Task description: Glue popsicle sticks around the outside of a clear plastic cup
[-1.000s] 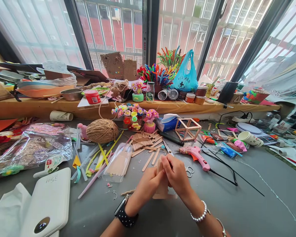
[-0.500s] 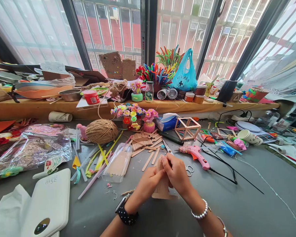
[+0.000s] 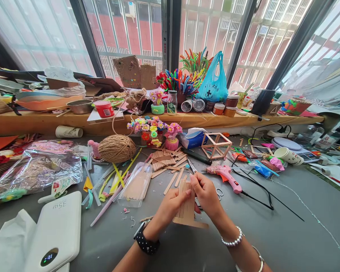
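Between my two hands is a small panel of popsicle sticks (image 3: 187, 211), upright sticks side by side with one stick crossing at the bottom end. My left hand (image 3: 171, 206) grips its left side, thumb across the front. My right hand (image 3: 205, 192) pinches the upper right part, fingers partly hidden behind the panel. Just beyond the hands lie loose popsicle sticks (image 3: 170, 184) and a pair of scissors (image 3: 220, 193), partly covered by my right hand. To the right rests a pink hot glue gun (image 3: 226, 177) with a black cord.
A clear plastic box (image 3: 134, 185) with sticks lies left of my hands, near a ball of twine (image 3: 117, 148). Behind stands a wooden stick cube frame (image 3: 216, 145). A white power bank (image 3: 59, 230) lies front left. Flower crafts (image 3: 151, 130) stand below the cluttered sill (image 3: 45, 122).
The panel has turned and tilted slightly, so more of its front and its bottom stick show. My right hand has shifted a little rightward and down along with it.
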A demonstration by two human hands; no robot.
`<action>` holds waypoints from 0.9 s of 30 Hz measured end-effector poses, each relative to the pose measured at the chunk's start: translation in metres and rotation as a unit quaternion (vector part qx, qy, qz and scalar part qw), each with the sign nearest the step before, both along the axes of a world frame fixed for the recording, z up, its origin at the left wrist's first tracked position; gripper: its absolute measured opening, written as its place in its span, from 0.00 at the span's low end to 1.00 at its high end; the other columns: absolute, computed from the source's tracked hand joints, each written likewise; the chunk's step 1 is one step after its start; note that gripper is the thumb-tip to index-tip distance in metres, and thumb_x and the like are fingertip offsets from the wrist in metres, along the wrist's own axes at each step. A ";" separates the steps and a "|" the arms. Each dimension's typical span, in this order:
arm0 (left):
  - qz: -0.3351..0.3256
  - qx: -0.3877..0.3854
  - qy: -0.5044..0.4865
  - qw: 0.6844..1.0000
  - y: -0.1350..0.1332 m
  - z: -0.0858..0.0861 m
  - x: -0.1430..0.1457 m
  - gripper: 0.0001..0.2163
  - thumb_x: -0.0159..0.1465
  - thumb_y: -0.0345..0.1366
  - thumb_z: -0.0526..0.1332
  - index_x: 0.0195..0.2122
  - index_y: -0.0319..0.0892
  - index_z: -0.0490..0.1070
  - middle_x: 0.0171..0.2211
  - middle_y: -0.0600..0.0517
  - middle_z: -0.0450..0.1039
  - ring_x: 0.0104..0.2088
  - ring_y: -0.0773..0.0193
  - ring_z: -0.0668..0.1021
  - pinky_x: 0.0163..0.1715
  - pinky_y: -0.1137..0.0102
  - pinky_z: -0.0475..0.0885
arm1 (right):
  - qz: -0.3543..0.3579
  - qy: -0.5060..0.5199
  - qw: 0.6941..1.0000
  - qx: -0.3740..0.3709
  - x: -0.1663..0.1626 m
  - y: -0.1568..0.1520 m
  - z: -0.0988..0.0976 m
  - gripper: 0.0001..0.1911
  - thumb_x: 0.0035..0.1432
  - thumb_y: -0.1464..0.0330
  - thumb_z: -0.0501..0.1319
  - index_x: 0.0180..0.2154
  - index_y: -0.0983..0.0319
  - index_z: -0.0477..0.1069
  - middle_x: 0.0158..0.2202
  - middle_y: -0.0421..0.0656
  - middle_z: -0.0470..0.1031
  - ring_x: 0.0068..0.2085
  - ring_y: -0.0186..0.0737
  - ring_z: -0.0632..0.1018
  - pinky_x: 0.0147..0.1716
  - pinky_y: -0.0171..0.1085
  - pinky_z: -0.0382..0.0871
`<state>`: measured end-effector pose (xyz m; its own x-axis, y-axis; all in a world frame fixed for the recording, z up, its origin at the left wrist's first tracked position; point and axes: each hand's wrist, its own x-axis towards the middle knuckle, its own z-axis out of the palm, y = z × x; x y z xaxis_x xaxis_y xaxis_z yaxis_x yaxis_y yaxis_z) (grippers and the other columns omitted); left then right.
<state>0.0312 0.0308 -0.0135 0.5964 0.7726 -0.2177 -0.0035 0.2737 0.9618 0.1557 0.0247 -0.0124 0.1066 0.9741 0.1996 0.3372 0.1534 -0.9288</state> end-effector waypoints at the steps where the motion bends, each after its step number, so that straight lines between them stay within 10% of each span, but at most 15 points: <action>1: 0.003 0.007 0.006 1.000 -0.001 0.000 0.001 0.21 0.53 0.52 0.55 0.24 0.36 0.71 0.21 0.47 0.75 0.22 0.64 0.72 0.23 0.72 0.66 | -0.003 -0.010 1.000 0.002 0.000 0.000 0.001 0.19 0.57 0.55 0.46 0.20 0.60 0.53 0.17 0.34 0.54 0.20 0.30 0.59 0.20 0.31 0.54; 10: 0.082 0.257 0.186 0.945 -0.009 -0.003 0.003 0.19 0.62 0.43 0.48 0.20 0.37 0.68 0.18 0.52 0.69 0.20 0.68 0.66 0.19 0.74 0.55 | -0.089 -0.264 0.956 0.089 -0.004 -0.008 0.004 0.21 0.58 0.51 0.47 0.23 0.60 0.57 0.18 0.37 0.63 0.21 0.33 0.65 0.22 0.32 0.52; 17: 0.108 0.318 0.224 0.915 -0.013 0.002 0.006 0.18 0.65 0.40 0.44 0.30 0.38 0.70 0.23 0.51 0.72 0.22 0.67 0.69 0.20 0.73 0.55 | -0.103 -0.386 0.898 0.182 -0.007 -0.008 -0.001 0.20 0.64 0.61 0.42 0.24 0.60 0.59 0.20 0.40 0.67 0.24 0.36 0.70 0.23 0.33 0.54; 27: 0.109 0.322 0.254 0.905 -0.014 -0.001 0.006 0.19 0.64 0.41 0.42 0.24 0.40 0.66 0.21 0.50 0.69 0.22 0.66 0.67 0.21 0.72 0.54 | -0.048 -0.345 0.923 0.162 -0.009 -0.007 -0.001 0.17 0.62 0.66 0.43 0.22 0.60 0.58 0.18 0.40 0.67 0.20 0.34 0.67 0.21 0.33 0.53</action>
